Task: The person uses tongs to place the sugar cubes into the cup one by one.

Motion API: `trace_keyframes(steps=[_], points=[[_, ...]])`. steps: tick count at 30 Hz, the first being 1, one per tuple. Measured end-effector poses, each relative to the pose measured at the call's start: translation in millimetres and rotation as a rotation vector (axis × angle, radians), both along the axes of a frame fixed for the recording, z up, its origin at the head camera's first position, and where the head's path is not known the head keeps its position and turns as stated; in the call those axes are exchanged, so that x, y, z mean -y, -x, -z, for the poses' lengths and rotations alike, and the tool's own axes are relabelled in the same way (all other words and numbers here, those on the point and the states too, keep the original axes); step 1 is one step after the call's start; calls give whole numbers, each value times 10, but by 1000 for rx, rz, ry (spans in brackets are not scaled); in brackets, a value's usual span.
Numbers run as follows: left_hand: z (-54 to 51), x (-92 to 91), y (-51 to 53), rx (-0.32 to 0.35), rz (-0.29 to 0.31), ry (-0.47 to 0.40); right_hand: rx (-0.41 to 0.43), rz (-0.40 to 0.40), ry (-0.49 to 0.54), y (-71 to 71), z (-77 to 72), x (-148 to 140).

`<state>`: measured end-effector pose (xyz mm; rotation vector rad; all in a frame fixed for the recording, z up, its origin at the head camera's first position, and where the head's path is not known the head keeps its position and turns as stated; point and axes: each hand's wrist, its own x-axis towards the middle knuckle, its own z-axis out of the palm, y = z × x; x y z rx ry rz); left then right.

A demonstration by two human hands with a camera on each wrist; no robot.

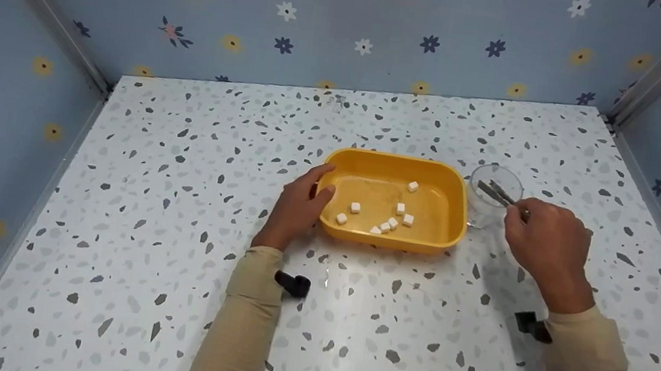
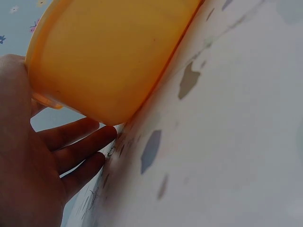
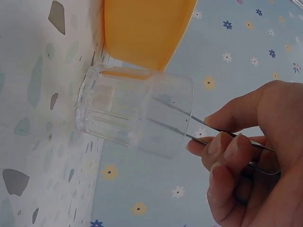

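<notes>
My left hand (image 1: 295, 209) pinches the left rim of a yellow plastic tub (image 1: 387, 243), thumb over the edge. In the left wrist view, its other fingers (image 2: 78, 146) stretch below the tub's corner. Several small white cubes (image 1: 408, 220) lie on the tub floor, mostly toward the near side. My right hand (image 1: 553, 243) holds metal tweezers (image 1: 498, 193) between thumb and fingers. Their tips reach inside a clear glass (image 3: 165, 135), spread apart with nothing visible between them. Through the glass wall, a pale cube (image 3: 103, 97) shows near the bottom. The glass stands upright, just right of the tub.
Both stand on a white speckled tabletop (image 1: 192, 167). Blue flower-patterned panels (image 1: 339, 21) rise at the back and both sides. Small black wrist mounts (image 1: 294, 284) stick out from the sleeves.
</notes>
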<state>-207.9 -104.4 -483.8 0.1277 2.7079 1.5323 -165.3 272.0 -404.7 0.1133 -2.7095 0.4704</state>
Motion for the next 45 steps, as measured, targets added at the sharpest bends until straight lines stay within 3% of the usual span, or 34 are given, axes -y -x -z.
trace_keyframes(steps=[19, 28, 45], points=[[14, 3, 8, -8, -5, 27, 13, 23, 17, -6, -17, 8], [6, 0, -14, -1, -10, 5, -38, 2, 44, -26, -29, 24], [-10, -7, -12, 6, -10, 15, -38, 21, 52, -57, -72, 46]])
